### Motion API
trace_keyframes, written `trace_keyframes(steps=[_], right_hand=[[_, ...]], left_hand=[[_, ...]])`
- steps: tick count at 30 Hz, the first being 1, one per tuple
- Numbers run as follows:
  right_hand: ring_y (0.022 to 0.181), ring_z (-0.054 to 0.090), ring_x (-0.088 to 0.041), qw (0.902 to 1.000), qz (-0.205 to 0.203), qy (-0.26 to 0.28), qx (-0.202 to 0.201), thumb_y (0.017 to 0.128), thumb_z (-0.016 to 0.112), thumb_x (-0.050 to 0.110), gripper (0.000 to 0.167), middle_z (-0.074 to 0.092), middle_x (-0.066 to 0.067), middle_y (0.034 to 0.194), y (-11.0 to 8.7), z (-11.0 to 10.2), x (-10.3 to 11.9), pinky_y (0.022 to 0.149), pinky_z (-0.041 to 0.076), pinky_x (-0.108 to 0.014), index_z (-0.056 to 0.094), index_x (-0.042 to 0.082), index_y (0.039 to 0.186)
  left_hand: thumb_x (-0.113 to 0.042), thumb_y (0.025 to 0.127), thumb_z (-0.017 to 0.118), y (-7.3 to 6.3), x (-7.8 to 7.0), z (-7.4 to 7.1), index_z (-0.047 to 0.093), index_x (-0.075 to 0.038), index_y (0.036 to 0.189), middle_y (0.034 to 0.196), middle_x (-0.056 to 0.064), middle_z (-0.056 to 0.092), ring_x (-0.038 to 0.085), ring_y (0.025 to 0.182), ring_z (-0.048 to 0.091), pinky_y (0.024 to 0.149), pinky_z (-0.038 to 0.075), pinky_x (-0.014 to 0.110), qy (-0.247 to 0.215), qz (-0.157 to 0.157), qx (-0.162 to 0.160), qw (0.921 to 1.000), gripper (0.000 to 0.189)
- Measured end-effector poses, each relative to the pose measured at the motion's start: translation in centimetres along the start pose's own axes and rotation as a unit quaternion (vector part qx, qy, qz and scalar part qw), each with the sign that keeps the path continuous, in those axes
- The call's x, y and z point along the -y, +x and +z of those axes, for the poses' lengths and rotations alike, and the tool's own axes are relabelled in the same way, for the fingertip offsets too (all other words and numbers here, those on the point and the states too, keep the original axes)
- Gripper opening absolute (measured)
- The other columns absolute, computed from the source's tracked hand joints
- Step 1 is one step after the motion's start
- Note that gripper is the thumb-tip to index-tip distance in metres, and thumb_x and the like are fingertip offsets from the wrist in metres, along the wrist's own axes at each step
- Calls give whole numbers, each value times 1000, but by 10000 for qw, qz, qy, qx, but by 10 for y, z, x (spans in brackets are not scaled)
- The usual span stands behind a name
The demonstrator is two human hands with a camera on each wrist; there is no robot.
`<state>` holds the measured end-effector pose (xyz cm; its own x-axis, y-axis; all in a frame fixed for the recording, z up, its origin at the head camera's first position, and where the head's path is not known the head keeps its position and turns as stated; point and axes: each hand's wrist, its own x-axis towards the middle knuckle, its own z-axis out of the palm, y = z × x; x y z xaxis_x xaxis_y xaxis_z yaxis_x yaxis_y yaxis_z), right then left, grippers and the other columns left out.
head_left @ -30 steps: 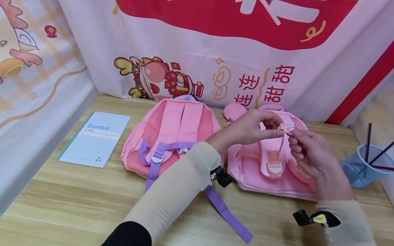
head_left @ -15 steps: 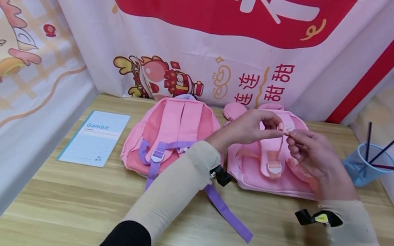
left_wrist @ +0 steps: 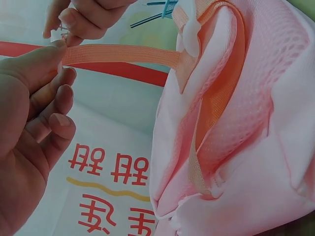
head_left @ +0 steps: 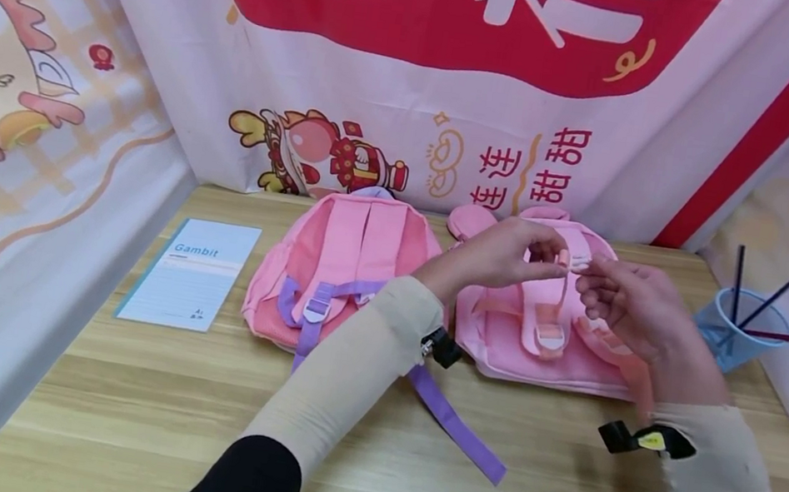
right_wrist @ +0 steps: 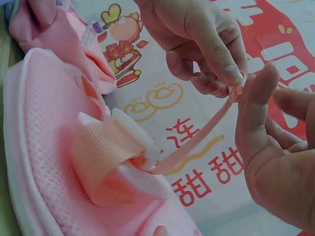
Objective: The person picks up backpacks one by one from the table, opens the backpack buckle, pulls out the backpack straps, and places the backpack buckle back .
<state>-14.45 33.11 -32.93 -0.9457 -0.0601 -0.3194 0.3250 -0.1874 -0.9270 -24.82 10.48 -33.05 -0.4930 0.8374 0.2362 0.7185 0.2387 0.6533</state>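
Observation:
My left hand (head_left: 514, 254) pinches the free end of a peach-orange strap (left_wrist: 120, 55) between thumb and fingers. Opposite it, the thumb and forefinger of my right hand (head_left: 631, 309) pinch a small white piece (left_wrist: 57, 35) at that same end; fingers hide most of it. The strap runs taut from a white buckle (head_left: 549, 337) on the shoulder strap of the right-hand pink backpack (head_left: 500, 357). This backpack lies on the table, its straps and mesh back facing up. In the right wrist view, the fingertips of both hands nearly meet.
A second pink backpack (head_left: 266, 295) with purple straps (head_left: 456, 427) lies to the left, partly behind my left forearm. Farther left is a Gambit notebook (head_left: 189, 276). A blue mesh cup (head_left: 739, 328) with several pencils stands right. A printed cloth (head_left: 413, 114) hangs behind.
My right hand has shifted slightly to the right, and more of the white piece shows between the hands. My left hand keeps its pinch on the strap almost unmoved.

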Motion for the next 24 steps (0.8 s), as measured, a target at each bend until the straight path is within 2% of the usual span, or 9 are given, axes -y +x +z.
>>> trace_keyframes(steps=[5,9,11,18,24], right_hand=[[77,70,-14,9975,123,678,123,106,70,28,18,79,-1,94,3,2,-5,69,62,-21,84,17,111],[75,70,-14,9908,209,1300,298,107,69,18,16,79,-4,93,7,2,-9,70,63,-22,83,12,111],[75,70,-14,9890,204,1432,316,106,69,17,15,78,-4,92,8,3,-11,69,63,-22,82,11,110],[72,68,-13,9871,219,1543,378,107,68,16,16,78,-5,91,10,8,-11,66,61,-20,82,9,108],[75,71,-15,9914,91,1283,249,108,67,24,19,79,-4,93,6,8,-9,68,63,-22,81,12,111]], left_hand=[[-23,105,73,1,1,0,74,-10,118,105,2,77,9,97,69,91,53,16,-149,-63,-22,9999,19],[-23,105,74,0,2,1,74,-10,117,105,2,77,8,98,69,92,53,15,-297,-66,-98,9995,18],[-22,104,75,0,2,2,74,-10,114,105,1,77,8,97,68,90,53,16,-374,-44,-168,9991,16],[-20,103,76,-2,2,2,72,-11,105,100,0,76,9,93,67,86,54,19,-548,116,-313,9979,10],[-20,103,76,-1,2,2,74,-11,108,98,0,75,7,92,68,88,54,18,-319,89,-137,9994,11]])
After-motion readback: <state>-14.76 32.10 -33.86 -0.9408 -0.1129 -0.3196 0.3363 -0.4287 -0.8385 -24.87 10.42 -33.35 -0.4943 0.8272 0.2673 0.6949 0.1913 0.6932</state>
